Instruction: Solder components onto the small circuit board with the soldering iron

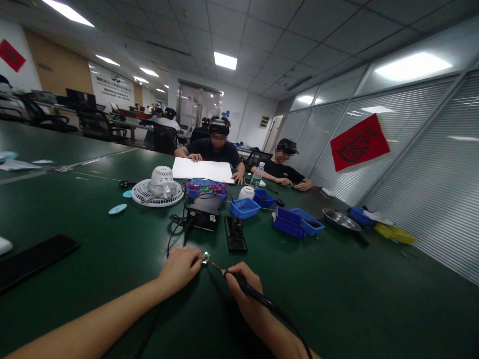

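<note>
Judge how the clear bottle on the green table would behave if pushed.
The bottle stands upright, taller than wide, so a push near its white cap would probably tip it. Its round body would likely roll once down. The see-through wall looks like thin plastic and may dent if squeezed; its fill level is unclear.

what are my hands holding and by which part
Your right hand holds the soldering iron by the front of its black handle. Your left hand is at the left edge of a small part; its grip is unclear.
</note>
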Motion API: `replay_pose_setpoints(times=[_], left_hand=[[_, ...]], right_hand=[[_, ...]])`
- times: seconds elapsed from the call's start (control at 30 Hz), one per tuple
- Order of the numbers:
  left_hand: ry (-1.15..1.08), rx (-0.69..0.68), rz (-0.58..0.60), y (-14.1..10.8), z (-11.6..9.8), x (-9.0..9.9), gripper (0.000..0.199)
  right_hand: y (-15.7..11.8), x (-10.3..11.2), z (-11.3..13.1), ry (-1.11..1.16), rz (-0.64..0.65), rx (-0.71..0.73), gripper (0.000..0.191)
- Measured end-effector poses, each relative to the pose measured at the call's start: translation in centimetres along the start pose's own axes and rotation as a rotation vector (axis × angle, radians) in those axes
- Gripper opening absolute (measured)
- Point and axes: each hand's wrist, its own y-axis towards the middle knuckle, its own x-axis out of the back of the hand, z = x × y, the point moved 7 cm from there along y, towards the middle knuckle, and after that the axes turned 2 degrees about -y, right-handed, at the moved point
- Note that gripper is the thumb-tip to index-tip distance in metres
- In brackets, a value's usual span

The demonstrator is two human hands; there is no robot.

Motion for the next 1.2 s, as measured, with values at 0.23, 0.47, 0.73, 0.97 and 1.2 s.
replay_pose_setpoints(times=[0.23, 0.47, 0.73, 0.97, 1.2], left_hand=[[-0.049, 0.018, 0.014, 0.0, 0.1, -0.1, 0.022], [-0.049, 0.04, 0.022, 0.0, 0.2, -0.2, 0.022], [-0.02, 0.042, 0.039, 0.0, 0.0, 0.1, 0.022], [-0.027, 0.024, 0.019, 0.1, 0.2, -0.1, 0.021], [-0.021, 0.003, 0.019, 0.2, 0.3, -0.2, 0.023]], right_hand=[[-0.4, 0.0, -1.0, 0.004, -0.016, -0.035, 0.01], [-0.2, 0.3, -0.5, -0.01, -0.015, -0.029, 0.009], [-0.1, 0.2, -0.4, -0.029, -0.007, 0.015, 0.008], [-0.1, 0.4, 0.4, -0.034, 0.006, -0.004, 0.011], [-0.1, 0.3, 0.1, -0.048, 0.019, -0.006, 0.011]])
